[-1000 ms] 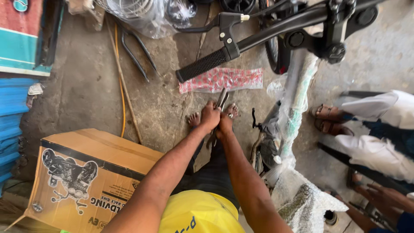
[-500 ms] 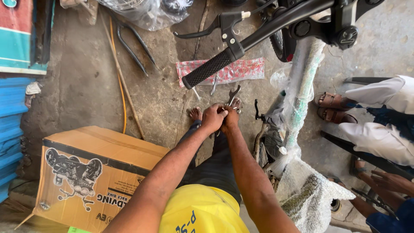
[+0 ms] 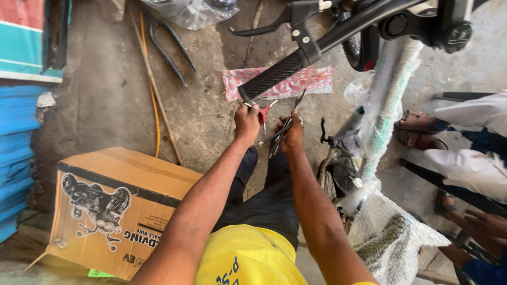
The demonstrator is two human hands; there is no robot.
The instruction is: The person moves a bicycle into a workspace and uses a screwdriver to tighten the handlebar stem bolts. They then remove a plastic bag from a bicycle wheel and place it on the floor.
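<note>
While left hand grips red-handled tool — right hand clasps dark metal tools, just beside.

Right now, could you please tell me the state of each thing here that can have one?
Left hand: closed on a red-handled tool.
Right hand: gripping flat metal spanners.
Black rubber handlebar grip: mounted on the bar, above the hands.
Brown cardboard box: closed, lying on the floor.
Red patterned plastic packet: lying flat on the concrete.
</note>
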